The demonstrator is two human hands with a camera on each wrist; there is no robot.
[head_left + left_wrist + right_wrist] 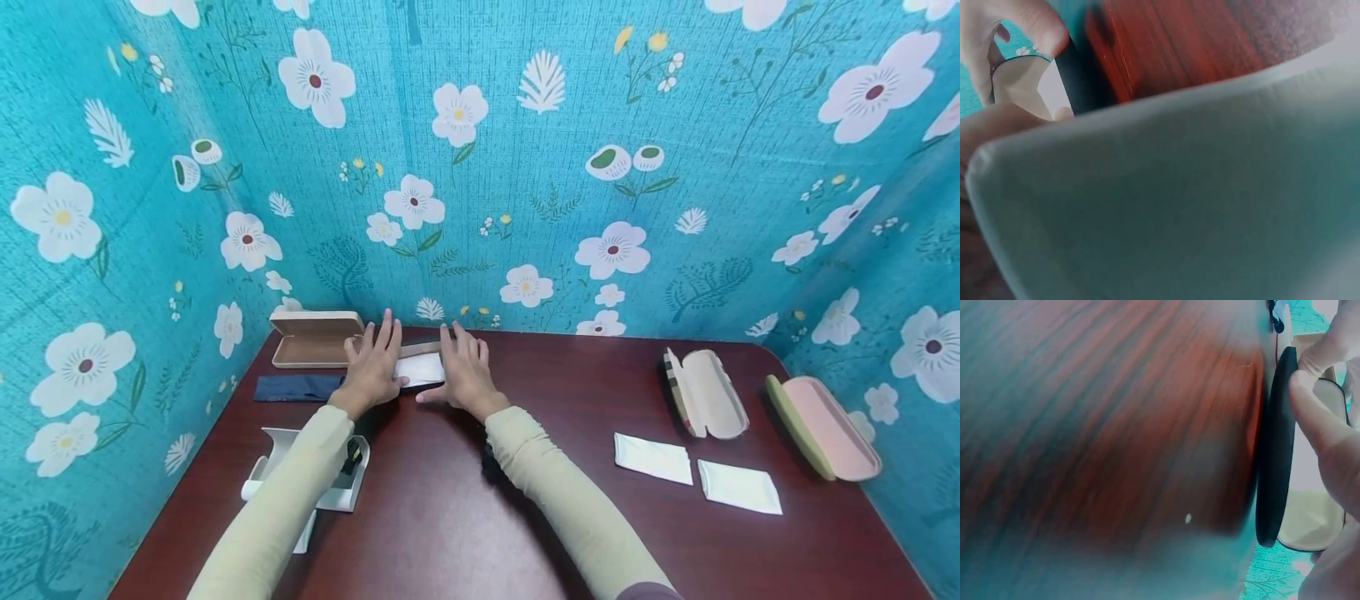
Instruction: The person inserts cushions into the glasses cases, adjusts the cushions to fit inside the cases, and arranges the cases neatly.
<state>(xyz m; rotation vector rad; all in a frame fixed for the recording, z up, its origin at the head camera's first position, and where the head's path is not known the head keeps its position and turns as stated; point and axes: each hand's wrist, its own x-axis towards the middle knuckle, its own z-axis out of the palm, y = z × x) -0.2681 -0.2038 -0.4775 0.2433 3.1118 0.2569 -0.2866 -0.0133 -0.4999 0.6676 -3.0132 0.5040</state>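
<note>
Near the back of the table, an open glasses case (pixel 418 349) with a beige lining holds a folded white cloth (pixel 420 370). Its dark outer shell (pixel 1277 456) faces the right wrist camera. My left hand (pixel 372 364) grips the case's left end, and my right hand (pixel 467 371) holds its right end, thumb at the front edge and fingers toward the back. Part of the case's ends is hidden behind the hands. In the left wrist view, a pale sleeve (pixel 1172 200) covers much of the frame.
Left of the hands are an open brown case (pixel 318 348), a dark blue cloth (pixel 296 387) and an open white case (pixel 341 500) with something dark inside. On the right lie two white cloths (pixel 652 458), an open plaid-edged case (pixel 716 396) and a green case with pink lining (pixel 832 429).
</note>
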